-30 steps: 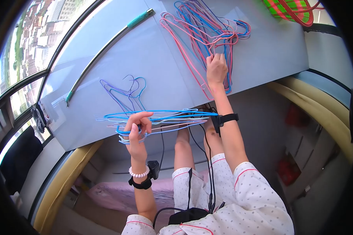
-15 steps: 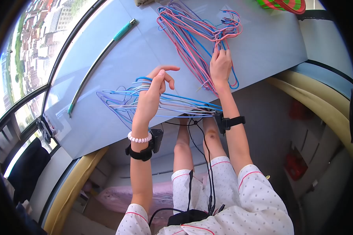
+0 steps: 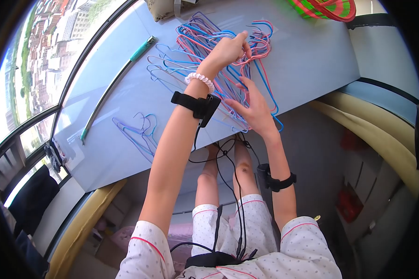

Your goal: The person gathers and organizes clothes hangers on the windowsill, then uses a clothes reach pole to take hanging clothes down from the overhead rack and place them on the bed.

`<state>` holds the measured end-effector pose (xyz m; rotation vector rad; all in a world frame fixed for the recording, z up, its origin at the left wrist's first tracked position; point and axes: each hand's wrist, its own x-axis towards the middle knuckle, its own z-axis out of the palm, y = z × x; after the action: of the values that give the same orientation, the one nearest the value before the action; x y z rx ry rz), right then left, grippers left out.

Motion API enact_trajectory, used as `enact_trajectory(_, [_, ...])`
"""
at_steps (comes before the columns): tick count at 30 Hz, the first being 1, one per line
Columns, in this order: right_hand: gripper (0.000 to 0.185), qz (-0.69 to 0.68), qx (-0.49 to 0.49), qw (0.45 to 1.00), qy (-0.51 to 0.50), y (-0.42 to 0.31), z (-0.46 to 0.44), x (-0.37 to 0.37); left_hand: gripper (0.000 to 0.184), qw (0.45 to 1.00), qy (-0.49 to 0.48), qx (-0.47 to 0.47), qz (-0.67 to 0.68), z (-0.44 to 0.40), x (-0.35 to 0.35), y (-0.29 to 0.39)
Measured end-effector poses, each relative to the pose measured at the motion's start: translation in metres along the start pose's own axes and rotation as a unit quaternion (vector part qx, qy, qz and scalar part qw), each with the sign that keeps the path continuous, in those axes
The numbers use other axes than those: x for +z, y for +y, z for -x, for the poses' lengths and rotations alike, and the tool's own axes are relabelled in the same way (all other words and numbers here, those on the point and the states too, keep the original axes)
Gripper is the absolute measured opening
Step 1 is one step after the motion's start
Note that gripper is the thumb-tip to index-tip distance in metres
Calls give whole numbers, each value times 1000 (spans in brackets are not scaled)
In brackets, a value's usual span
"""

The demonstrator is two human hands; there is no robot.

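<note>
A tangled pile of pink, blue and purple wire clothes hangers point(image 3: 205, 35) lies on the table point(image 3: 312, 60), hooks toward the right. My left hand point(image 3: 229, 50) is over the pile, fingers curled round the hooks of several blue and pale hangers point(image 3: 172, 65), whose bodies stretch out to its left. Its fingertips are partly hidden among the wires. My right hand point(image 3: 256, 109) is just below, at the pile's near side, with thumb and fingers spread apart and holding nothing. Farther left, beyond my left forearm, a few purple and blue hangers point(image 3: 137, 132) lie by the table's near edge.
A metal rod with green ends point(image 3: 118, 76) lies along the window side. At the back are a beige object point(image 3: 165, 10) and a red and green woven basket point(image 3: 323, 9). Black cables point(image 3: 237, 186) hang before my body, below the table's near edge.
My left hand has moved up and right, carrying its hangers from the near edge onto the pile. The right hand has let go of the pile's hooks, drawn nearer and spread its fingers.
</note>
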<state>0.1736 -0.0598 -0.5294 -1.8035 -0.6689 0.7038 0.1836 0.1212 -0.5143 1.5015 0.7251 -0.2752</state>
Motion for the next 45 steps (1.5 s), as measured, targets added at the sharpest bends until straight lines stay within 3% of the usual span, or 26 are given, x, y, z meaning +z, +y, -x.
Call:
enact_trajectory(2, [50, 140, 13, 990, 2, 1, 13, 12, 63, 999, 5, -7, 40, -5, 15, 7])
enact_trajectory(4, [43, 124, 5, 991, 46, 27, 14, 26, 67, 999, 1, -19, 46, -8, 29, 8])
enact_trajectory(6, [30, 115, 26, 993, 24, 40, 7, 31, 69, 997, 71, -28, -5, -10, 39, 4])
enact_trajectory(11, [16, 62, 85, 994, 40, 48, -10, 36, 67, 987, 100, 30, -126, -7, 33, -10])
enact_trajectory(13, [14, 14, 99, 994, 48, 50, -15, 33, 52, 941, 190, 231, -156, 16, 25, -12])
enact_trajectory(15, [15, 4, 106, 991, 77, 48, -21, 28, 43, 903, 316, 250, -146, 38, 13, -25])
enact_trajectory(17, [16, -8, 109, 988, 108, 40, -25, 23, 50, 851, 467, 173, -163, 57, 1, -67])
enact_trajectory(18, [19, -17, 112, 984, 139, 38, -27, 21, 56, 863, 490, 95, -83, 60, -2, -100])
enact_trajectory(19, [26, 57, 135, 981, 130, 49, -29, 21, 63, 862, 506, 16, 0, 61, -2, -130])
enact_trajectory(20, [26, 57, 133, 981, 131, 51, -30, 22, 70, 884, 453, -49, 106, 66, 4, -146])
enact_trajectory(21, [32, 224, 65, 948, 214, 52, -31, 23, 77, 888, 392, -114, 212, 68, 11, -156])
enact_trajectory(22, [39, 382, -6, 878, 289, 51, -32, 24, 77, 887, 392, -113, 214, 63, 20, -160])
enact_trajectory(23, [59, 395, -7, 868, 300, 51, -36, 23, 82, 895, 332, -105, 278, 59, 32, -165])
enact_trajectory(24, [59, 396, -8, 869, 297, 55, -40, 22, 86, 896, 270, -97, 340, 58, 39, -168])
enact_trajectory(26, [81, 122, 71, 983, 113, 64, -49, 16, 89, 888, 241, -93, 381, 49, 37, -171])
enact_trajectory(27, [92, 134, 81, 985, 76, 67, -52, 18, 93, 879, 211, -86, 419, 47, 37, -171])
enact_trajectory(28, [92, 137, 78, 985, 72, 77, -52, 24, 93, 876, 214, -84, 424, 47, 38, -168])
enact_trajectory(31, [80, 187, 171, 966, 47, 83, -53, 41, 97, 872, 207, -78, 437, 49, 37, -159])
enact_trajectory(34, [74, 177, 236, 954, 48, 84, -57, 55, 84, 875, 220, -84, 423, 55, 44, -149])
enact_trajectory(36, [73, 184, 245, 951, 37, 75, -52, 62, 104, 907, 278, -127, 290, 52, 57, -137])
enact_trajectory(37, [75, 227, 258, 938, 38, 69, -52, 64, 117, 928, 252, -159, 223, 50, 58, -134])
enact_trajectory(42, [83, 282, 258, 920, 84, 78, -55, 70, 113, 944, 276, -164, 70, 45, 52, -146])
enact_trajectory(44, [84, 284, 240, 924, 87, 76, -54, 69, 103, 965, 244, -62, -72, 53, 37, -173])
enact_trajectory(45, [86, 292, 224, 925, 91, 73, -56, 68, 90, 962, 230, -66, -128, 68, 26, -164])
